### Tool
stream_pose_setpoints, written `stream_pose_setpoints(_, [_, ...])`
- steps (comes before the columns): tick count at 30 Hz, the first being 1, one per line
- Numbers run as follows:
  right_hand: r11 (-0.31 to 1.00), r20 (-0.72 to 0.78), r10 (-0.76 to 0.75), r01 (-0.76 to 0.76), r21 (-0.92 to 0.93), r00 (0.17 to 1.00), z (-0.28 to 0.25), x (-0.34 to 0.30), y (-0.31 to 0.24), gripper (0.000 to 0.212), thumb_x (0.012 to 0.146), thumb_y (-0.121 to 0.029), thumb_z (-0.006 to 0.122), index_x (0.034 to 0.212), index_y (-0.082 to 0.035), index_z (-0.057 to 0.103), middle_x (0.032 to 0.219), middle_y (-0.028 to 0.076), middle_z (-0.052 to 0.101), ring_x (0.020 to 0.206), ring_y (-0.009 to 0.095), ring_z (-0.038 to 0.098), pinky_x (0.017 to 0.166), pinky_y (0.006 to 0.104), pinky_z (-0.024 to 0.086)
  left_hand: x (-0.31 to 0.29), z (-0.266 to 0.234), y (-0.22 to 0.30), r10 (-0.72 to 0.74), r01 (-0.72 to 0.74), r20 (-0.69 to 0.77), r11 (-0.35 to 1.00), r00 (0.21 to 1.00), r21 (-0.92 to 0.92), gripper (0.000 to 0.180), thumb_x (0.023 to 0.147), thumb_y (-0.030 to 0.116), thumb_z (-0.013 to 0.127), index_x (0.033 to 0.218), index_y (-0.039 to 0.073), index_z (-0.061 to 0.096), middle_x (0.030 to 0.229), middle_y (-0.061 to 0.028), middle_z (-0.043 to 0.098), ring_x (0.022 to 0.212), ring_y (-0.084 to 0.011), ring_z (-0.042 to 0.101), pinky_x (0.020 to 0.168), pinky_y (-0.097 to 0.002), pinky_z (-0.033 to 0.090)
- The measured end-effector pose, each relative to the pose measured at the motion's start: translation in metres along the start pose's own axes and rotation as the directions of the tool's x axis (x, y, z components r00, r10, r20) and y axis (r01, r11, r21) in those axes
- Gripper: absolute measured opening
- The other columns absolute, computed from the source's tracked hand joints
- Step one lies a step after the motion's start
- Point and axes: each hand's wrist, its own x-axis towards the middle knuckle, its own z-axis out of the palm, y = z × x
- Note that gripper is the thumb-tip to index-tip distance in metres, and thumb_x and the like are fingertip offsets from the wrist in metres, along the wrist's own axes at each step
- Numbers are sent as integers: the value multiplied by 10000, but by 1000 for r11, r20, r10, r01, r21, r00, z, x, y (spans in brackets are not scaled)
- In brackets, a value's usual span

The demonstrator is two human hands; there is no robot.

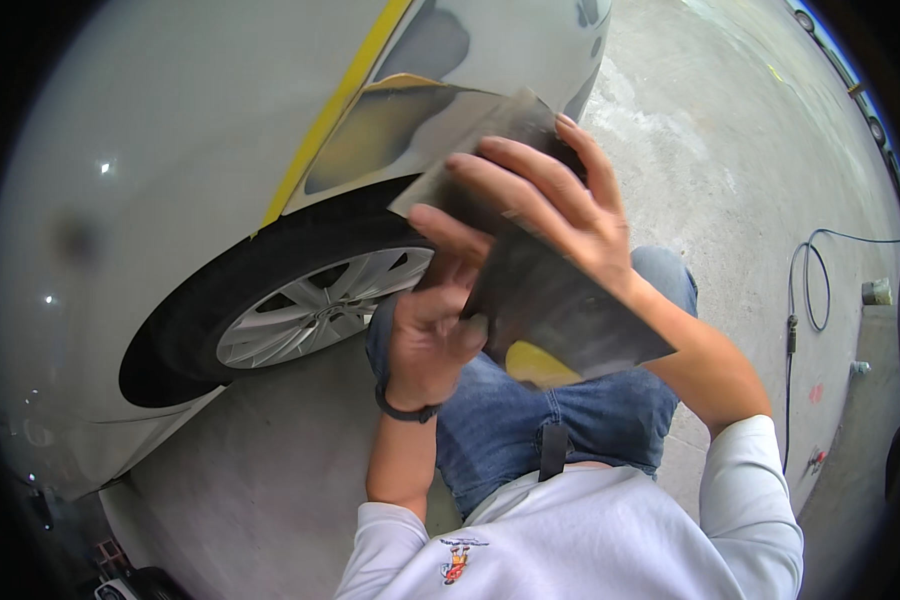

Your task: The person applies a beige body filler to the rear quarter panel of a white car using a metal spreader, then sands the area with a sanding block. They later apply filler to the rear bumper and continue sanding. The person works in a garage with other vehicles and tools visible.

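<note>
In front of my chest, my left hand [432, 335] grips a dark flat plate [570, 300] by its edge, thumb on top. A lump of yellow putty [540, 364] sits near the plate's lower edge. My right hand [560, 200] is closed around a grey flat putty spreader [440, 188], its fingers lying across the blade, above the plate. Both hands are somewhat blurred, and I cannot tell whether spreader and plate touch. Just beyond is a car's sanded panel [395, 135], with grey and yellowish patches above the wheel arch.
The pale car body [170, 150] fills the left, with yellow masking tape [332, 115] along a panel seam. Below it is the wheel [320, 305], close to my bent knees. A dark hose [792, 300] lies on the concrete floor [730, 160] at right, near a small can [877, 292].
</note>
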Motion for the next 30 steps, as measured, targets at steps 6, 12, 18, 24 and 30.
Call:
stream_pose_setpoints(6, [783, 85, 378, -367, 502, 922, -65, -27, 5, 503, 783, 63, 651, 1249, -96, 752, 1184, 154, 694, 1083, 311, 675, 914, 445, 564, -51, 30, -12, -272, 82, -249, 810, 930, -581, 316, 1075, 224, 563, 1310, 26, 639, 1400, -161, 635, 1253, -225, 635, 1075, -376, 494])
stream_pose_setpoints(12, [709, 176, -158, -13, 705, 972, -87, -46, -45, 429, 877, -188, 622, 1289, -199, 745, 1246, 83, 660, 1147, 267, 643, 1075, 551, 480, -60, 48, 15, -571, 445, -307, 805, 761, -393, 397, 1119, 228, 428, 1433, 8, 529, 1297, -126, 665, 1149, -193, 663, 1010, -320, 529])
stream_pose_setpoints(18, [796, 235, -106, -60, 602, 966, -74, -68, -27, 432, 892, -237, 644, 1312, -186, 728, 1237, 92, 659, 1170, 273, 631, 1078, 580, 465, -55, 49, 34, -379, 248, -400, 906, 834, -342, 377, 1110, 182, 405, 1408, -18, 524, 1257, -136, 677, 1088, -188, 673, 956, -317, 537])
stream_pose_setpoints(24, [892, 298, 88, -209, 400, 950, -52, -46, 0, 443, 784, -124, 676, 1220, -93, 749, 1166, 111, 688, 1099, 307, 669, 1027, 571, 509, -67, 30, 35, -290, 146, -694, 955, 659, -260, 358, 1086, 173, 449, 1361, -37, 540, 1039, -108, 690, 751, -152, 644, 607, -263, 512])
stream_pose_setpoints(30, [948, -255, 280, -225, 223, 926, -5, 21, -2, 464, 729, -29, 708, 1179, -116, 777, 1081, 88, 702, 1006, 294, 691, 936, 499, 564, -78, 22, 31, -296, 219, -677, 955, 674, -199, 402, 1072, 178, 468, 1391, -59, 528, 1145, -109, 694, 935, -153, 662, 746, -259, 518])
